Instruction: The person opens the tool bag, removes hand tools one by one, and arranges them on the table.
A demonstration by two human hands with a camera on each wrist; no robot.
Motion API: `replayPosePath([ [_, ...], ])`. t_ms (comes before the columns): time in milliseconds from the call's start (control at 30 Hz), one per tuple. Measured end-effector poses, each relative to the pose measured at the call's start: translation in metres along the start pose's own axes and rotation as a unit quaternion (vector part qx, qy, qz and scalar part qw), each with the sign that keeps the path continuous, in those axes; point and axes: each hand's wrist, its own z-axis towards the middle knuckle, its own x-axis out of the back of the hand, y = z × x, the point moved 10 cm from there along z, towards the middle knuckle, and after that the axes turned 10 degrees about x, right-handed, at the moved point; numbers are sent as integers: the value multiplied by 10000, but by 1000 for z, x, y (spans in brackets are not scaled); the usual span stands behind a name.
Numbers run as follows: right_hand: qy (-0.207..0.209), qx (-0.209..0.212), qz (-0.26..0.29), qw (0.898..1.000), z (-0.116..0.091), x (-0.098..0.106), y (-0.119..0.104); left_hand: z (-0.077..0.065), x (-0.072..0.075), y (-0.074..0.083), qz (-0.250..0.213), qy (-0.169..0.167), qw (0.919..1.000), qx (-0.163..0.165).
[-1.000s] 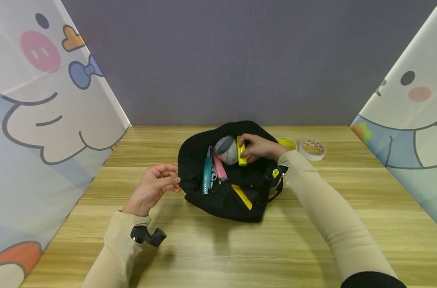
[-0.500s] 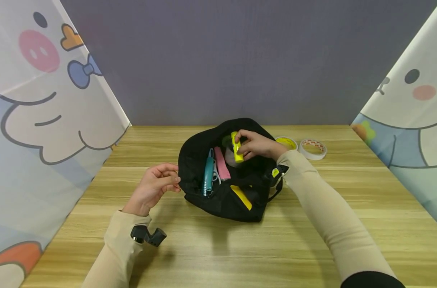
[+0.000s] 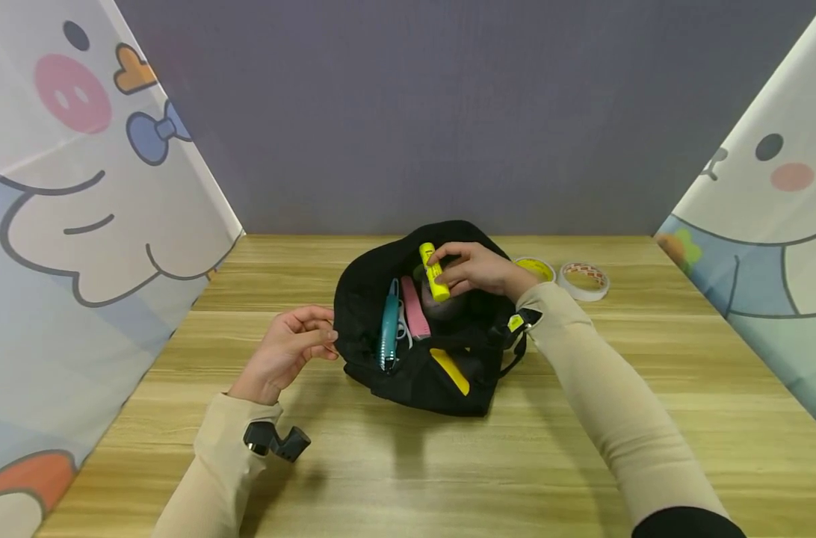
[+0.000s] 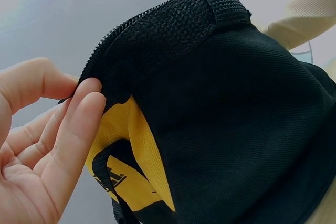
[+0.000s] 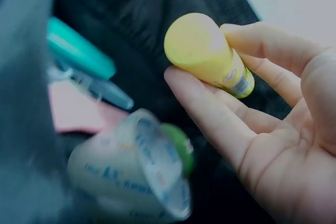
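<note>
A black bag (image 3: 361,299) stands unzipped on the table. At its left side my left hand (image 3: 290,347) pinches the zippered edge between thumb and fingers; the left wrist view shows a yellow panel (image 4: 149,150) below that edge. Over the bag's mouth my right hand (image 3: 478,269) holds a yellow glue stick (image 3: 434,273), tilted, between thumb and fingers. Inside the bag lie a teal-handled tool (image 3: 389,321), white-handled scissors (image 3: 402,321), a pink item (image 3: 416,308) and a roll of clear tape (image 5: 115,171). Something green (image 5: 179,148) shows behind the roll.
Two tape rolls lie on the wooden table (image 3: 408,478) right of the bag: one yellow inside (image 3: 536,266), one white (image 3: 584,281). A grey wall (image 3: 408,119) rises behind. Printed cartoon panels flank both sides. A strap (image 3: 513,366) hangs at the bag's right.
My right hand has lifted the glue stick and shifted it left over the bag, tilting it. The tape roll inside has sunk lower. My left hand has stayed at the bag's edge.
</note>
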Motion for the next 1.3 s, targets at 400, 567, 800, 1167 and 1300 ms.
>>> replayPosePath([
  [400,-56,944,1430,9852,-13,10,-44,1,0,-3,76,41,10000,-3],
  [567,14,1227,2020,9717,-24,23,-56,1,0,-2,101,54,9999,71],
  [800,417,1432,2663,9523,-38,48,-61,2,0,-3,119,63,9998,123],
  [1167,1348,1518,2472,9474,-67,96,-60,5,-4,-2,81,-16,10000,53],
  [1300,1729,1562,2183,9477,-83,117,-55,5,-4,-3,110,41,9999,59],
])
